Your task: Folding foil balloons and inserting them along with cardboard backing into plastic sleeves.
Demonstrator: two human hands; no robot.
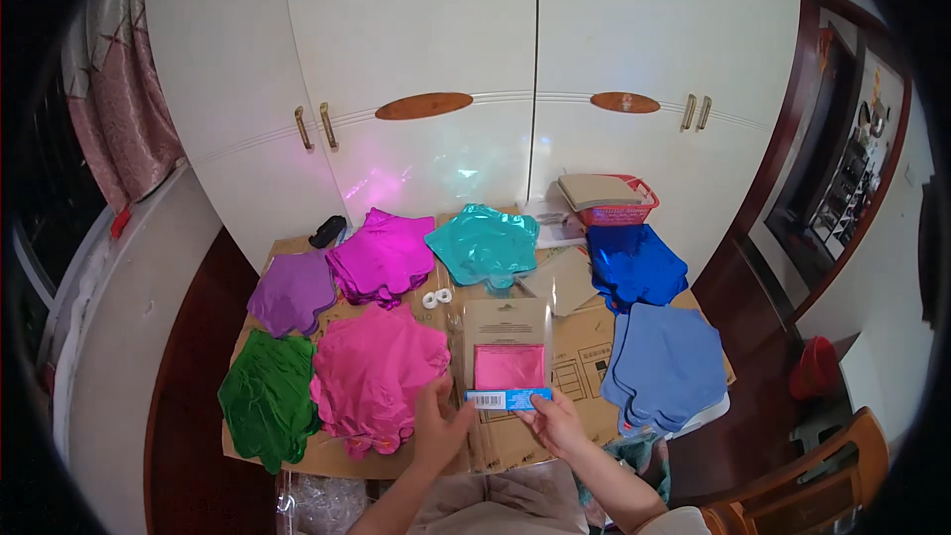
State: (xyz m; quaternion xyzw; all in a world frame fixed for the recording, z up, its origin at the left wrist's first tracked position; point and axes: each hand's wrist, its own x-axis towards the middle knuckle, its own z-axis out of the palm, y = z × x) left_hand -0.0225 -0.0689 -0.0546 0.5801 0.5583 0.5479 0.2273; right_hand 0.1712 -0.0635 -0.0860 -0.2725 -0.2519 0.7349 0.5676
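Cardboard (515,453) spans the lower frame, your pink-filled packet (507,330) over it just below centre; your left hand (442,428) open, your right hand (558,425) pinching the blue strip (511,400) at right, best levelled from both ends.

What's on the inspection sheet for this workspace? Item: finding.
Surface: cardboard, partly covered.
Job's things: package with pink sheet and blue label; purple pile, magenta pile, teal pile, blue pile, greyish-blue pile, green pile, pink pile.
Clutter: two white rolls; red basket; black item, kind unclear.
Hands: right hand holds package's lower right edge; left hand beside its lower left, contact unclear.
Cables: nothing seen.
Surroundings: white cabinet behind, curtain left, wooden chair lower right.
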